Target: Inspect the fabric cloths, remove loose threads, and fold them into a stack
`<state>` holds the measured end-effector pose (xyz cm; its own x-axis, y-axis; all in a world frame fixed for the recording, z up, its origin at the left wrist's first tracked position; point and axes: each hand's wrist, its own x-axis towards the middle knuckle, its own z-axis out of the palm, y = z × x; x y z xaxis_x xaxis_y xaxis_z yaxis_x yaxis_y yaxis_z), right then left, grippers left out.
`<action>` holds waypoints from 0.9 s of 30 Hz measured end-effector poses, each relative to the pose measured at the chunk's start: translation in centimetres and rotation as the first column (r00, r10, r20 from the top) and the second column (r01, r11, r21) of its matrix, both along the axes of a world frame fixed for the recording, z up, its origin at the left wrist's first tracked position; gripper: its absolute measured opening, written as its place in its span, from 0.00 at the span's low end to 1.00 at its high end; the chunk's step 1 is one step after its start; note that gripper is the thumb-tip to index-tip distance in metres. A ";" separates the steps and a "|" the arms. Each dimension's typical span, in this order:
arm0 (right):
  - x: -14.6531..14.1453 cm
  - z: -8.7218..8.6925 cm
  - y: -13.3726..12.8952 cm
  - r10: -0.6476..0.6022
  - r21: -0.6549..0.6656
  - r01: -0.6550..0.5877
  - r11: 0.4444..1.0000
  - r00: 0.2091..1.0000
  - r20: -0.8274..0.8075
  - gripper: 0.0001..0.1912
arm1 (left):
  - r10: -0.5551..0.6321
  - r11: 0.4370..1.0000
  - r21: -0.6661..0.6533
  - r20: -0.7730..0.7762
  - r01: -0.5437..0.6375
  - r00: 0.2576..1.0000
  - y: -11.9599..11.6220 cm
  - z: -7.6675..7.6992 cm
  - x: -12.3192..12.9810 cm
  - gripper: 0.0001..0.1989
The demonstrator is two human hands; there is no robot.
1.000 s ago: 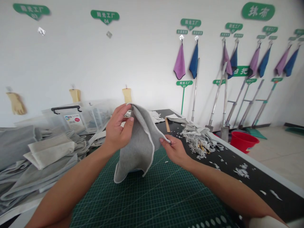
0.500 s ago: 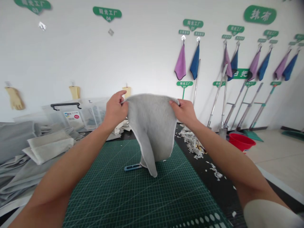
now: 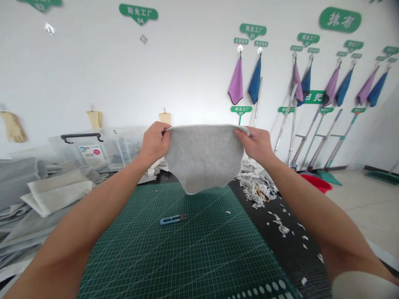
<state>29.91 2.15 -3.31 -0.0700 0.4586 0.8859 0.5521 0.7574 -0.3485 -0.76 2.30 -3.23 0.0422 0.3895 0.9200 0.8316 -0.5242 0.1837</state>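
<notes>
Left hand (image 3: pixel 156 142): fingers pinch the gray cloth (image 3: pixel 204 155) by its top left corner
Right hand (image 3: pixel 257 143): fingers pinch its top right corner
Cloth middle: hangs between

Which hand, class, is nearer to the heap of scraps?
Right. The right hand holds the cloth, above the heap of scraps in the picture; the left hand, at the cloth's opposite end, is farther left.

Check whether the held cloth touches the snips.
Apart: the head view shows green mat between the snips and the lower edge of the held cloth.
</notes>
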 end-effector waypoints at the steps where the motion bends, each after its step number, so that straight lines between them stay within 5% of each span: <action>1: 0.7 -0.7 -1.0 0.031 -0.039 -0.030 0.999 0.999 0.030 0.15 | -0.043 0.995 -0.091 -0.014 0.042 0.999 -0.8 -0.5 -0.3 0.09; 5: 3.5 -3.4 -4.9 0.245 -0.230 -0.200 0.952 0.952 0.185 0.09 | -0.308 0.866 -0.427 -0.049 0.259 0.950 -4.6 -2.4 -2.0 0.11; 10: 5.2 -6.1 -9.2 0.580 -0.393 -0.457 0.798 0.761 0.291 0.05 | -0.659 0.620 -0.599 -0.048 0.506 0.750 -9.3 -4.7 -3.3 0.05; 15: 5.1 -7.5 -12.4 0.708 -0.487 -0.539 0.687 0.647 0.282 0.08 | -0.829 0.442 -0.714 -0.096 0.543 0.550 -12.9 -6.0 -3.1 0.08; 18: 5.1 -8.6 -13.6 0.734 -0.531 -0.544 0.650 0.629 0.255 0.06 | -0.862 0.380 -0.781 -0.105 0.495 0.495 -14.2 -6.6 -2.9 0.06; 22: 5.6 -10.7 -13.9 0.716 -0.587 -0.501 0.636 0.666 0.207 0.07 | -0.856 0.319 -0.846 -0.064 0.427 0.513 -14.2 -8.1 -2.6 0.04; 25: 5.9 -12.7 -12.8 0.626 -0.672 -0.369 0.642 0.759 0.180 0.14 | -0.747 0.256 -0.892 0.062 0.372 0.662 -12.6 -10.1 -2.3 0.08; 27: 6.1 -14.2 -11.5 0.557 -0.758 -0.294 0.582 0.823 0.108 0.17 | -0.606 0.184 -0.927 0.155 0.327 0.780 -11.1 -11.7 -2.0 0.12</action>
<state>35.97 -9.34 -17.50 -0.6226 0.7526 0.2145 0.4008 0.5421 -0.7386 -2.73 -8.82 -14.93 0.6512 0.7578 -0.0402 0.5752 -0.4583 0.6776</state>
